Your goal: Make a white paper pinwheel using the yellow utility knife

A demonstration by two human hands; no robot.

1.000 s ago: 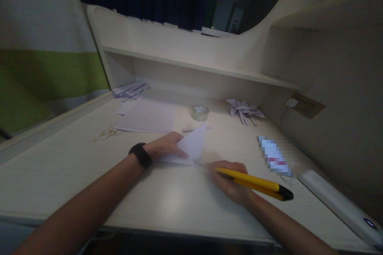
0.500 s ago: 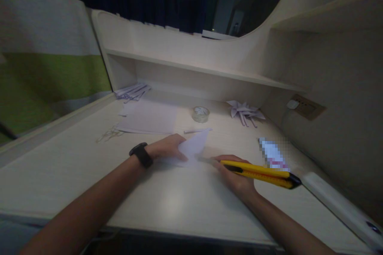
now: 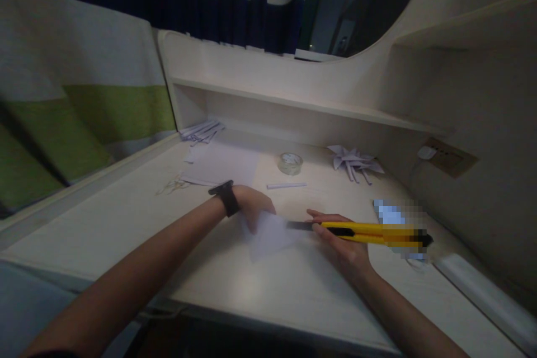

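Observation:
My left hand (image 3: 254,206), with a dark watch at the wrist, grips a small piece of white paper (image 3: 268,238) over the near middle of the desk. In my right hand (image 3: 346,246) is a yellow utility knife (image 3: 364,231), its blade out and pointing left. The blade's tip lies close to the paper's right edge; whether they touch I cannot tell. Just beyond the hands, a thin rolled paper stick (image 3: 287,185) rests on the desk.
A roll of clear tape (image 3: 290,163) stands farther back. Paper pinwheels (image 3: 354,161) lie at the back right, paper sticks (image 3: 203,131) at the back left. White sheets (image 3: 222,162) and thin strings (image 3: 174,183) are on the left. A blurred phone (image 3: 388,212) lies on the right.
The paper has turned and dropped lower, its point no longer directed up and away. My left hand has bent over at the wrist. The view has shifted slightly left.

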